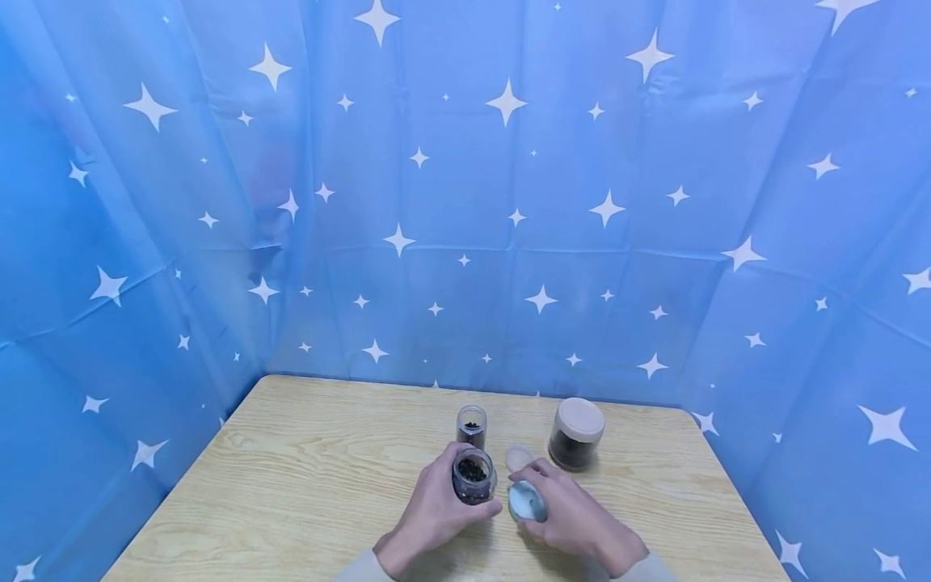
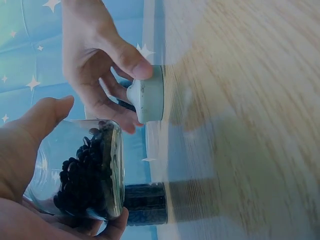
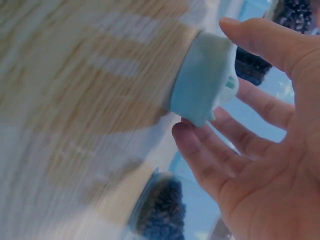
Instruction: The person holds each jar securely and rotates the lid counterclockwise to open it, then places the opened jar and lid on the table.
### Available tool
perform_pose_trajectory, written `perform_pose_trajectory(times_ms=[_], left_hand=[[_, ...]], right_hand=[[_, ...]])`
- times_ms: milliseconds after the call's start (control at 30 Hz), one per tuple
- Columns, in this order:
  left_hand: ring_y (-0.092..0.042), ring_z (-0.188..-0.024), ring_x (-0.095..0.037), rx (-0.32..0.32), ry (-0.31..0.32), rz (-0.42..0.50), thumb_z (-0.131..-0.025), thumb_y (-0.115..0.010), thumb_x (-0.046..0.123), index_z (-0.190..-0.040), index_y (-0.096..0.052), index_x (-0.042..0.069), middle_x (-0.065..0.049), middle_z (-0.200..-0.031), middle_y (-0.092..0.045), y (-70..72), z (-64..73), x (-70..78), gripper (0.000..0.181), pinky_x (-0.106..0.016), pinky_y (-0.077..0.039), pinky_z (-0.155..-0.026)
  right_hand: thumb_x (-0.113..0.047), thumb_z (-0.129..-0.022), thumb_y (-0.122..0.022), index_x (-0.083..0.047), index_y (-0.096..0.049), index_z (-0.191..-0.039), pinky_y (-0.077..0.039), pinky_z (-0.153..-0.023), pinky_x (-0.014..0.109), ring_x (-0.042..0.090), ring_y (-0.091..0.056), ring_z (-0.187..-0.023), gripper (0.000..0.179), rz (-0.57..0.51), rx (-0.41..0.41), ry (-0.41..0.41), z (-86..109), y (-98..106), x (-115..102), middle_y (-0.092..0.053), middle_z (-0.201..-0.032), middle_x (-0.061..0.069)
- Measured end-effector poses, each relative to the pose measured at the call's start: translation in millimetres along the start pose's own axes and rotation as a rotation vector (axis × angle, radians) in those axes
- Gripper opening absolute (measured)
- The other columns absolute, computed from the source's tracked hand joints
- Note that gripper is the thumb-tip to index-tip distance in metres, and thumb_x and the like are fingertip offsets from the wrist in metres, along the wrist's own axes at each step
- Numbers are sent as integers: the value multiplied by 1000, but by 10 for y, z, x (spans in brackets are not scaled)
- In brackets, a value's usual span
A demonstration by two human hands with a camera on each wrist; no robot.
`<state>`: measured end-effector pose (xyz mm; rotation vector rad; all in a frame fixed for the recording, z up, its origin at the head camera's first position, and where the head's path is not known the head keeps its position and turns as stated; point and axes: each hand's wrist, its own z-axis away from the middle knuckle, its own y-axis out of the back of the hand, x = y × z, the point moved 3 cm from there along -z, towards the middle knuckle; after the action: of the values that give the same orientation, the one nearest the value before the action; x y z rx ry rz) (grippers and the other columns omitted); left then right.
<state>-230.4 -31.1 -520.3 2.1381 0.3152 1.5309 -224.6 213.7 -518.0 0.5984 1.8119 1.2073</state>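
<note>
My left hand (image 1: pixel 442 493) grips a glass jar (image 1: pixel 474 478) partly filled with small dark beans, fingers and thumb wrapped round its sides. The jar's mouth is uncovered, and in the left wrist view the dark beans (image 2: pixel 87 172) show through the glass. To the right, my right hand (image 1: pixel 563 505) holds a pale blue-green lid (image 1: pixel 525 501) low at the tabletop, thumb on one side and fingers on the other. A raised knob (image 3: pixel 230 89) on the lid faces the palm in the right wrist view.
A slim clear jar (image 1: pixel 471 427) with dark contents stands just behind the held jar. Farther right is a wide jar (image 1: pixel 575 449) with dark contents under a pale lid. A whitish round lid (image 1: pixel 518 457) lies between them on the wooden table (image 1: pixel 305 469). A starred blue curtain (image 1: pixel 465 202) hangs behind.
</note>
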Motion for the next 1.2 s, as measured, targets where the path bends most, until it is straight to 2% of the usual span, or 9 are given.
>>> perform_pose_trajectory(times_ms=[200, 367, 500, 633, 800, 1200], left_hand=[[-74, -121, -18, 2, -3, -19, -78, -109, 40, -143, -67, 19, 4, -130, -77, -31, -3, 3, 80, -41, -60, -109], [-72, -123, -24, 3, 12, -49, -76, -110, 38, -143, -68, 15, -2, -134, -73, -45, 6, -4, 82, -49, -60, -110], [-73, -122, -24, -14, 14, -58, -75, -111, 34, -142, -69, 13, -4, -133, -75, -53, -10, -32, 82, -48, -60, -110], [-74, -123, -26, -46, 18, -60, -75, -112, 30, -139, -71, 14, -4, -133, -76, -54, -26, -48, 78, -49, -61, -109], [-74, -124, -30, -76, 42, -55, -73, -112, 26, -140, -70, 12, -8, -136, -76, -57, -39, -62, 80, -52, -62, -109], [-75, -124, -31, -61, 56, -53, -69, -113, 21, -141, -72, 11, -10, -135, -79, -87, -58, -152, 83, -55, -61, -110]], right_hand=[[-26, -86, -104, -16, -74, -146, -68, -100, 47, 20, -74, -117, 67, 34, 63, -1, 68, 127, -35, -72, -140, -1], [-27, -89, -101, -18, -74, -146, -67, -108, 56, 27, -75, -129, 64, 66, 110, -3, 123, 248, -40, -71, -143, -3], [-28, -92, -99, -20, -73, -149, -66, -110, 59, 30, -75, -133, 63, 57, 134, -36, 175, 309, -10, -71, -146, -5], [-27, -93, -98, -20, -73, -150, -67, -108, 57, 28, -76, -130, 62, 46, 164, -58, 213, 358, 25, -72, -143, -5], [-26, -93, -99, -20, -74, -149, -68, -102, 54, 26, -79, -121, 61, 37, 219, -42, 250, 396, 71, -73, -139, -5], [-18, -94, -98, -16, -76, -146, -69, -100, 47, 26, -80, -118, 57, 31, 271, -17, 307, 427, 119, -76, -138, -5]])
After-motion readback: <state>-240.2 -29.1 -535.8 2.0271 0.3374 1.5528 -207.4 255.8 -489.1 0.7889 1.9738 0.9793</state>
